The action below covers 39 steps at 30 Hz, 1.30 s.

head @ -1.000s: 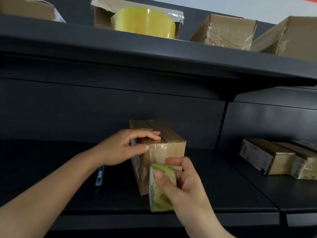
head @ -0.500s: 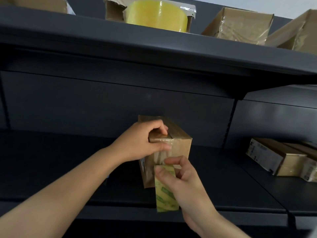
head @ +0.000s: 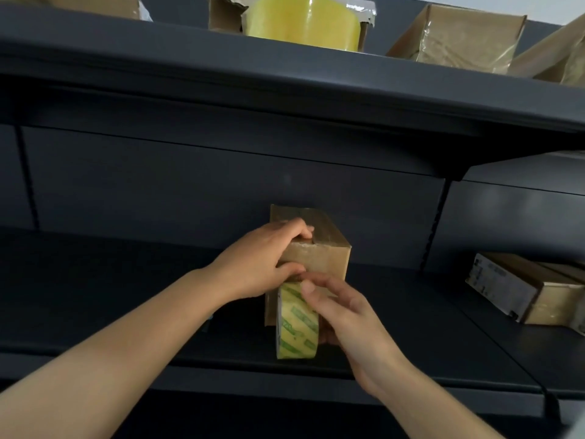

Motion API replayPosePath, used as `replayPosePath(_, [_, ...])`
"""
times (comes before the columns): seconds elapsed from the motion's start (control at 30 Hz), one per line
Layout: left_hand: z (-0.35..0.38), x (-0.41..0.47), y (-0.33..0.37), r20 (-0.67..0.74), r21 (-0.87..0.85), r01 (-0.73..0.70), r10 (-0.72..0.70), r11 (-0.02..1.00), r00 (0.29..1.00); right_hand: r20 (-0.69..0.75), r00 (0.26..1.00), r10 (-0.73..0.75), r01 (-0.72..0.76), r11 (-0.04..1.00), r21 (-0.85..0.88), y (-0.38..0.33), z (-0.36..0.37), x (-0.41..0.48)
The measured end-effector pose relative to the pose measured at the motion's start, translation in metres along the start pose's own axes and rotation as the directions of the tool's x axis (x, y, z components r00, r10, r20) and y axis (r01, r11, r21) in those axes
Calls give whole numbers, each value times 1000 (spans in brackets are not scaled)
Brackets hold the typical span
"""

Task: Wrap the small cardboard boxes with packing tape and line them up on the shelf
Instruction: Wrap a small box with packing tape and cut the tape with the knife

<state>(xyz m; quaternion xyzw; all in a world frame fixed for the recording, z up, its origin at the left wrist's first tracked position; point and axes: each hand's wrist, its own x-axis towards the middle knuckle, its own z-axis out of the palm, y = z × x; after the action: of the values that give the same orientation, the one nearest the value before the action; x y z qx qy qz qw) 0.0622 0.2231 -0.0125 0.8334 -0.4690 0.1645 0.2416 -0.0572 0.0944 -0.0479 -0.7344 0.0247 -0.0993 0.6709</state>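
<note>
A person's left hand (head: 262, 263) grips the top of a box (head: 329, 251) standing on the shelf (head: 126, 296), thumb on its front, while the right hand (head: 348, 315) curls round the roll (head: 296, 324) just below. Wrapping looks under way; next, the roll likely must be drawn down and under. The roll's green print is unreadable.

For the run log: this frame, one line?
phase: taping | left hand: grips cardboard box on shelf | right hand: grips tape roll at box front
</note>
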Motion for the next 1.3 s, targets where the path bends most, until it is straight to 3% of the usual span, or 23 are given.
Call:
replayPosePath(0.2, [3,0,-9,-11,-49,-13,13,999,1000,-150,973,-173,145,973,-182,-15,-7,14])
replayPosePath(0.27, [2,-3,-13,-29,-195,5,-11,981,1000,-146,970,-195,161,963,-217,-20,-8,22])
replayPosePath(0.33, [0,-8,-23,-138,-407,53,-119,912,983,-146,965,-218,182,957,-226,-26,-8,29])
replayPosePath(0.4, [-3,-14,-42,-275,-471,156,-312,868,909,-146,955,-259,218,944,-247,-32,-7,35])
replayPosePath(0.47, [-6,-23,-65,-266,-324,404,-492,856,829,-134,941,-312,266,923,-278,-37,-5,40])
replayPosePath(0.53, [-4,-35,-83,-102,-11,629,-627,777,772,-114,929,-353,306,903,-302,-42,-2,45])
replayPosePath(0.63, [7,-47,-89,118,287,678,-728,676,676,-82,917,-390,346,882,-318,-46,5,50])
replayPosePath(0.7, [12,-47,-88,136,318,696,-758,644,638,-62,912,-406,367,873,-321,-47,9,51])
replayPosePath(0.87, [7,-40,-86,176,254,721,-764,645,621,-31,914,-404,370,865,-339,-49,11,54])
replayPosePath(0.97, [-4,-37,-78,138,247,714,-753,655,643,4,920,-393,364,848,-384,-51,8,55])
replayPosePath(1.1, [-44,-26,-50,-156,290,613,-596,735,788,6,883,-470,423,790,-444,-54,4,58])
replayPosePath(1.17, [-65,-18,-28,-250,287,507,-447,813,859,37,809,-586,508,667,-545,-58,3,59])
replayPosePath(1.3, [-83,-7,21,-210,179,178,-139,968,968,202,656,-727,608,351,-712,-69,1,60])
